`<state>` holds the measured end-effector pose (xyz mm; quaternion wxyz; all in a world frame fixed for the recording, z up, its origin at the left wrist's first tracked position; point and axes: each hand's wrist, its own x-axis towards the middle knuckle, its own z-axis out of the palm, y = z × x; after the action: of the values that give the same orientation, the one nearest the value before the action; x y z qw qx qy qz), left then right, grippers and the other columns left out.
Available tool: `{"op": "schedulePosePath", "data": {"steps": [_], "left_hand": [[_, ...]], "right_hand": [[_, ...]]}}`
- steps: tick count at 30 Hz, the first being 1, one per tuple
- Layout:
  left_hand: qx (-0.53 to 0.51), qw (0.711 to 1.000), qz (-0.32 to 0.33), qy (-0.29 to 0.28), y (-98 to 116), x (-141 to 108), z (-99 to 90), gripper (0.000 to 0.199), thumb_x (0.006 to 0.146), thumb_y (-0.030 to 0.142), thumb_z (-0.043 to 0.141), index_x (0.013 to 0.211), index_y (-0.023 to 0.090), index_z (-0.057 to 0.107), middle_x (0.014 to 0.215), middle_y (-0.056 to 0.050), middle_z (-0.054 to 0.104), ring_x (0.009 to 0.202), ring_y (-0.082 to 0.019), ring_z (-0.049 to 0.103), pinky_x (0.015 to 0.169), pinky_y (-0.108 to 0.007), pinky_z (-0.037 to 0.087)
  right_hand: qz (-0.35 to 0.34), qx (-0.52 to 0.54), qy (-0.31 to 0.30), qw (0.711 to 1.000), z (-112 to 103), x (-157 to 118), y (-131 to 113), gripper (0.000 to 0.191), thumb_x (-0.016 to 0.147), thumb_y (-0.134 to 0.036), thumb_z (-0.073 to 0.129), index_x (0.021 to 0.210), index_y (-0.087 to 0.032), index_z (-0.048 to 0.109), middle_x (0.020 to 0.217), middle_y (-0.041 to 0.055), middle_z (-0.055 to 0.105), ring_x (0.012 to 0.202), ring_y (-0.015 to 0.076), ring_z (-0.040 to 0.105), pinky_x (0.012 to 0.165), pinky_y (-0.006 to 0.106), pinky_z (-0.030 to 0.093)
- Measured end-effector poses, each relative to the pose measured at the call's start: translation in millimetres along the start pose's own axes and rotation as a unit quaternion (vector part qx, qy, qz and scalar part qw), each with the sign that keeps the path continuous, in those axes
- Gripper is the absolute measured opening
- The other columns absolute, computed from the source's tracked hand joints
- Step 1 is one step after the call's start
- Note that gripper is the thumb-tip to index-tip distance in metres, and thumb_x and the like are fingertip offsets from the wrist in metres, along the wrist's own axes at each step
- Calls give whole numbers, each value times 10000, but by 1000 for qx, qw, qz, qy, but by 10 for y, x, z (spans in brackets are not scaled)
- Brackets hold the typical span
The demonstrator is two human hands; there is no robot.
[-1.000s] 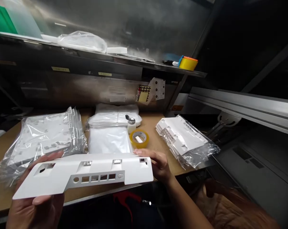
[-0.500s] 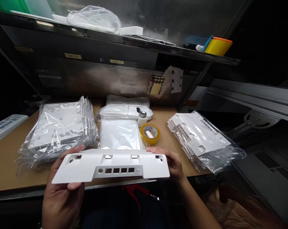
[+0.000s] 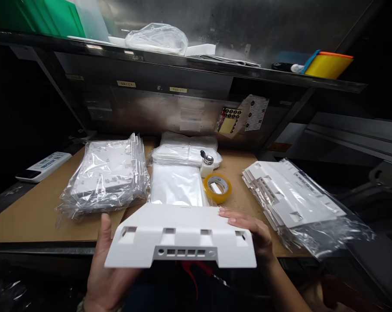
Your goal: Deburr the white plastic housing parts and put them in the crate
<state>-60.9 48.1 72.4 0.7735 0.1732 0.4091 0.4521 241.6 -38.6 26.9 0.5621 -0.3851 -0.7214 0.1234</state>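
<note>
A white plastic router housing [image 3: 179, 223], with a row of port openings along its near edge, is held level in front of me. My right hand [image 3: 252, 229] grips its right end, fingers over the top. My left hand [image 3: 106, 273] supports the left end from below, thumb raised beside it and fingers partly hidden underneath. Just beyond the housing lies a stack of clear plastic bags [image 3: 178, 184]. A roll of yellowish tape [image 3: 226, 190] sits to the right of the bags, with a small white bottle with a metal top [image 3: 207, 167] behind it.
Bagged white panels are piled at left [image 3: 106, 169], and bagged housings [image 3: 289, 195] lie at right. A metal shelf [image 3: 157, 60] crosses above, carrying a plastic bundle [image 3: 158, 39] and a yellow container [image 3: 328, 65]. A red-handled tool [image 3: 196, 271] hangs below the table edge.
The view has swung left, so everything sits farther right. The housing has tipped to show more of its top. My left thumb has moved from its front edge to stand up beside it.
</note>
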Motion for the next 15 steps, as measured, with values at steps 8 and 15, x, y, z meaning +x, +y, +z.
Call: {"op": "schedulePosePath", "data": {"steps": [8,15], "left_hand": [[-155,979,-36,128,199,-76,25,735,771,41,458,1501,37,371,787,-158,789,773,-382,773,635,-541,650],[-160,976,76,129,171,-133,-99,763,689,61,491,1444,166,496,780,-66,803,695,-309,776,553,-415,648]], "right_hand": [[273,-306,-162,897,-205,687,302,270,977,-367,620,1213,-294,728,1329,40,699,1295,243,603,1090,411,489],[440,-431,-124,778,164,1109,937,219,757,-234,830,879,-61,776,971,242,759,1034,384,707,890,467,536]]}}
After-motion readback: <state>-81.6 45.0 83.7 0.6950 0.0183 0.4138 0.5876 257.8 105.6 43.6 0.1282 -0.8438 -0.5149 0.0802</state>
